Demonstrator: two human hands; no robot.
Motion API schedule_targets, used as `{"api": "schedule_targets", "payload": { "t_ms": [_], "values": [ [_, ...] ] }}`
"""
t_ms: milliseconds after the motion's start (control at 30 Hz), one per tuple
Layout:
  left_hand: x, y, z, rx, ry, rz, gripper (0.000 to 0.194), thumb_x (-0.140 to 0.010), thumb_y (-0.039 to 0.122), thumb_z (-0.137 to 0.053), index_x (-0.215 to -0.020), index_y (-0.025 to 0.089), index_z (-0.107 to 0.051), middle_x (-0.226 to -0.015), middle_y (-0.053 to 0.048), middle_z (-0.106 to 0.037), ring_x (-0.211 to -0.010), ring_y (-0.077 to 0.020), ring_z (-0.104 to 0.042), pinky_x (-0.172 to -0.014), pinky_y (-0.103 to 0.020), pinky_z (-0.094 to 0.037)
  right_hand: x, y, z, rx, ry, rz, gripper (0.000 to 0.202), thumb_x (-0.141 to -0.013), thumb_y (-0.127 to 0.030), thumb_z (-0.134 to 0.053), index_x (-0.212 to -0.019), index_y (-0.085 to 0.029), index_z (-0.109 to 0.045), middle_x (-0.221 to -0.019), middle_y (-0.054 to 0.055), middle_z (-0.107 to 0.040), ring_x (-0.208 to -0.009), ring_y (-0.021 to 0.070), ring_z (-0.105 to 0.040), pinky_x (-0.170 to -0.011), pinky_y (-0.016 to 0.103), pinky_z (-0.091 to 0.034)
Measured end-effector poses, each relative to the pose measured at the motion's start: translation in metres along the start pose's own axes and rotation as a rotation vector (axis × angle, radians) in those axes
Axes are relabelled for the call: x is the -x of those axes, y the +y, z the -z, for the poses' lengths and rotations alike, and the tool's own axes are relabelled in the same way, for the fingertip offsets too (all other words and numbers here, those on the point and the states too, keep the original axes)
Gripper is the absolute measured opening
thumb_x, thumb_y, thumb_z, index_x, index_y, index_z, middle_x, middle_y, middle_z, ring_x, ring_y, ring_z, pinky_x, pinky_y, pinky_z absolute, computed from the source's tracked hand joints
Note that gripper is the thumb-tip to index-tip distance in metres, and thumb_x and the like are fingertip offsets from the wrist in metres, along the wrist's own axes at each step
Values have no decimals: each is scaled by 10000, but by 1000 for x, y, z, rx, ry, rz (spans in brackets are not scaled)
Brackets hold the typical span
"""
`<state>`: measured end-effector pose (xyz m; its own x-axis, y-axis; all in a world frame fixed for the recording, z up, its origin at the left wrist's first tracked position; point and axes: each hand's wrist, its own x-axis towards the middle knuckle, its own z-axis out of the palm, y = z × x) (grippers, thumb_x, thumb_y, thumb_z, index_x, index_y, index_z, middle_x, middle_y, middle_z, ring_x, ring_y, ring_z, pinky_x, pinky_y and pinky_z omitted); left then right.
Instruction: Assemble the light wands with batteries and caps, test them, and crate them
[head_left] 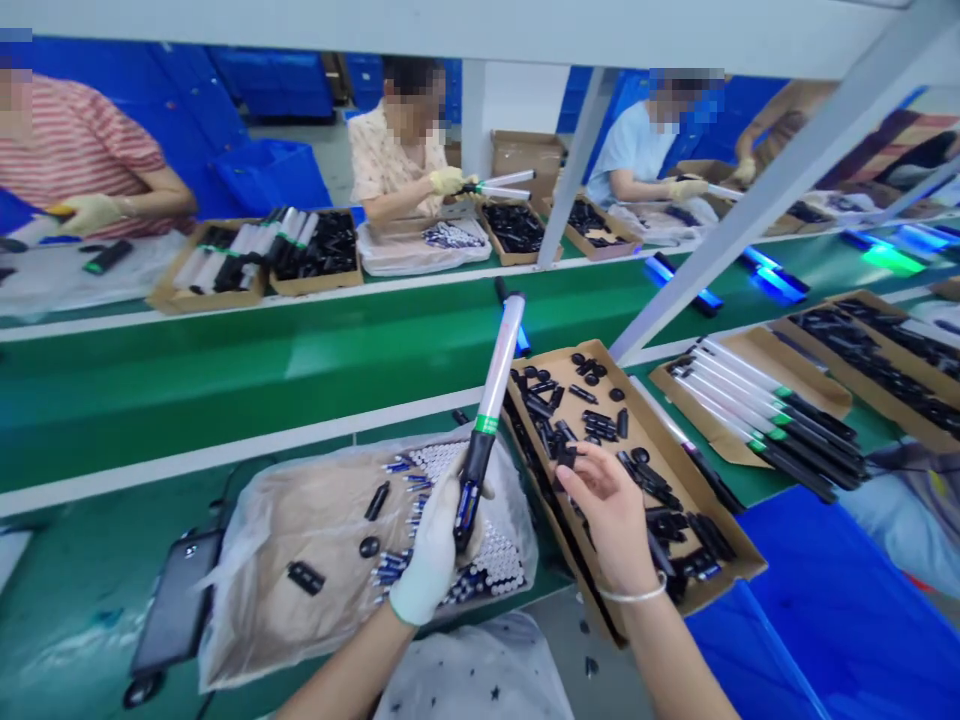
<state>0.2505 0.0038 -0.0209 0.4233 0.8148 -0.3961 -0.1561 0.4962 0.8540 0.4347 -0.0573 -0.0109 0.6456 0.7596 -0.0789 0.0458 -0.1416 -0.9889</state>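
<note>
My left hand (439, 540), in a white glove, is wrapped round the black handle of a light stick (495, 375). The stick tilts up and away, with a white tube and a green band. Blue batteries (467, 505) show in an open slot of its handle. My bare right hand (611, 505) pinches a small black plastic part (566, 457) above a cardboard box (611, 365) of loose black parts. Below my left hand, a plastic-lined tray (300, 480) holds many small batteries (499, 560), two black pieces and a black cap (369, 547).
A second box (814, 375) at right holds several light sticks. Lit sticks (686, 285) lie on the green conveyor (225, 365). A slanted white post (750, 215) rises ahead. A black device (176, 600) lies left of the tray. Co-workers (409, 150) sit across the line.
</note>
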Motion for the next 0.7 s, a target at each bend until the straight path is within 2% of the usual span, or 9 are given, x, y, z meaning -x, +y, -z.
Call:
{"api": "schedule_targets", "payload": {
  "t_ms": [67, 100, 133, 167, 233, 300, 433, 600, 700],
  "values": [
    [3, 0, 18, -30, 41, -64, 583, -913, 576, -412, -1370, 223, -496, -835, -37, -685, -487, -106, -528, -443, -219, -430, 27, -22, -46, -139, -46, 25, 318, -794, -356, -724, -1032, -205, -575, -897, 63, -710, -880, 229, -683, -832, 372, -525],
    [5, 0, 28, -58, 73, -117, 588, -909, 583, -414, -1360, 219, -512, -965, -61, -698, -648, -141, -621, -600, -249, -515, 41, -30, -68, -185, -75, 42, 299, -805, -345, -718, -1022, -207, -565, -909, 64, -710, -873, 224, -686, -818, 365, -533],
    [8, 1, 39, -91, 105, -178, 592, -905, 588, -415, -1350, 214, -527, -1089, -76, -686, -858, -181, -656, -796, -291, -528, 54, -35, -89, -213, -108, 57, 286, -811, -337, -714, -1013, -208, -559, -915, 63, -710, -866, 219, -689, -806, 357, -539],
    [11, 2, 50, -125, 130, -234, 594, -907, 590, -410, -1344, 209, -537, -1193, -82, -657, -1063, -213, -616, -968, -330, -465, 68, -38, -108, -224, -142, 67, 274, -817, -333, -710, -1006, -208, -557, -914, 63, -710, -859, 215, -690, -797, 350, -543],
    [21, 6, 73, -171, 157, -319, 596, -916, 591, -386, -1341, 204, -545, -1310, -76, -602, -1286, -234, -475, -1134, -373, -304, 92, -39, -140, -203, -193, 79, 254, -823, -331, -702, -990, -203, -559, -891, 58, -709, -841, 209, -692, -776, 334, -547],
    [32, 11, 95, -183, 170, -353, 590, -930, 581, -361, -1345, 203, -543, -1355, -70, -575, -1344, -237, -415, -1172, -388, -240, 113, -37, -164, -166, -220, 79, 248, -823, -331, -697, -986, -198, -565, -889, 59, -707, -828, 205, -692, -742, 317, -548],
    [51, 17, 137, -148, 216, -356, 587, -935, 580, -348, -1339, 204, -550, -1403, -63, -536, -1370, -237, -388, -1182, -392, -227, 143, -31, -198, -140, -256, 56, 262, -818, -348, -695, -992, -195, -574, -906, 69, -708, -830, 209, -692, -718, 311, -542],
    [62, 14, 183, -130, 337, -325, 623, -876, 633, -432, -1288, 195, -595, -1372, -82, -563, -1339, -257, -429, -1174, -404, -249, 165, -28, -235, -101, -295, 31, 291, -792, -387, -709, -980, -191, -607, -843, 64, -706, -790, 219, -677, -670, 314, -513],
    [66, 20, 203, -92, 337, -321, 624, -884, 624, -413, -1295, 191, -591, -1342, -90, -587, -1336, -256, -433, -1169, -403, -261, 173, -25, -255, -1, -250, 123, 286, -759, -417, -732, -919, -193, -654, -850, 55, -664, -735, 199, -610, -645, 309, -464]
  ]
}}
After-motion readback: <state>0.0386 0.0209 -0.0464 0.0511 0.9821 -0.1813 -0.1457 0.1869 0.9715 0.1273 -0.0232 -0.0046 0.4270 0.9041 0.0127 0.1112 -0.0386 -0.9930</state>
